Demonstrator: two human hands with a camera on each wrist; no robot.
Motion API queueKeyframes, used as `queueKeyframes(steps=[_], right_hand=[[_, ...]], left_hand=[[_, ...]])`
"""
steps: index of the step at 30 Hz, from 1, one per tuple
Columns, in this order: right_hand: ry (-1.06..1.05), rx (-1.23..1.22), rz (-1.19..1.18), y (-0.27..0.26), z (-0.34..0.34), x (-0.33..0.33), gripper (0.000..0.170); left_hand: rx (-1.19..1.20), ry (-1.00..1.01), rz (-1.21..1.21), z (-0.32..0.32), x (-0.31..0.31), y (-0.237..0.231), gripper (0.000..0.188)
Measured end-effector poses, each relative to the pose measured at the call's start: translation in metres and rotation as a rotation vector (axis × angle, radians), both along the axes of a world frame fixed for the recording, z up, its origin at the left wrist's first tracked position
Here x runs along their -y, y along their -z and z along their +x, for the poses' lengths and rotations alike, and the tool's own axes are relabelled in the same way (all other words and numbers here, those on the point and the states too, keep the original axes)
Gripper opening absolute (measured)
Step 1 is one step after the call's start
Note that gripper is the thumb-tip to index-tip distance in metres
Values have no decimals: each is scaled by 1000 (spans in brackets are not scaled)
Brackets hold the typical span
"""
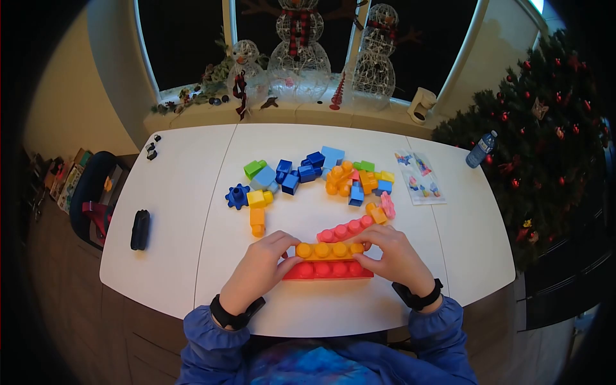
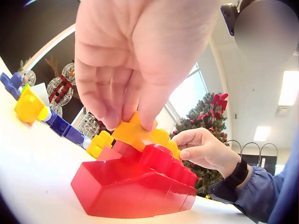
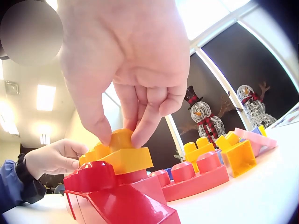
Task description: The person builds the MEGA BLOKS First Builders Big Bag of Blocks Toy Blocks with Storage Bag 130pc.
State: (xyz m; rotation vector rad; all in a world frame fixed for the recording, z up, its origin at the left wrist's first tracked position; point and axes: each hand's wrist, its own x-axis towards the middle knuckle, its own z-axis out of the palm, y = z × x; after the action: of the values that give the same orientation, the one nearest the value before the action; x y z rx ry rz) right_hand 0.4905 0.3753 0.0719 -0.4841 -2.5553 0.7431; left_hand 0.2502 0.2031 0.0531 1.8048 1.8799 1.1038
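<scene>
My left hand [image 1: 260,262] and right hand [image 1: 396,258] each pinch one end of a long yellow-orange toy brick [image 1: 328,255] with a row of studs on top. The brick lies across the back part of a big red toy brick [image 1: 330,272], whose own front row of studs shows along its near side. In the left wrist view, the near end of the yellow-orange brick [image 2: 128,134] sits tilted over the red brick [image 2: 126,191]. A long pink brick [image 1: 345,230] lies on the table just behind, at an angle.
Beyond the hands, several blue, orange, green and yellow bricks [image 1: 307,168] spread over the white table [image 1: 173,256]. A printed sheet [image 1: 420,179] and a water bottle [image 1: 481,149] are at the right. A black case [image 1: 140,230] lies at the left.
</scene>
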Motion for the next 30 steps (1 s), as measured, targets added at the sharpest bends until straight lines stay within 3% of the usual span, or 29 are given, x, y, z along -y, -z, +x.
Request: queueKeyframes(steps=[18,21,24,27,30], right_hand=[[-90,36,-83,1,0,-13,27],[59,-39,0,5,0,-31,24],[127,115,309,15,-1,-56,20],[84,206,441,31,-4,-66,18],[72,215,425,31,-7,-63,18]], left_hand=[[-25,12,-29,-3,-4,8,23],[-5,5,-44,-2,-4,6,23],[-40,-4,-43,-1,-3,7,24],[-78,-4,-34,-1,-3,9,24],[-82,-13,-35,-1,-2,9,24]])
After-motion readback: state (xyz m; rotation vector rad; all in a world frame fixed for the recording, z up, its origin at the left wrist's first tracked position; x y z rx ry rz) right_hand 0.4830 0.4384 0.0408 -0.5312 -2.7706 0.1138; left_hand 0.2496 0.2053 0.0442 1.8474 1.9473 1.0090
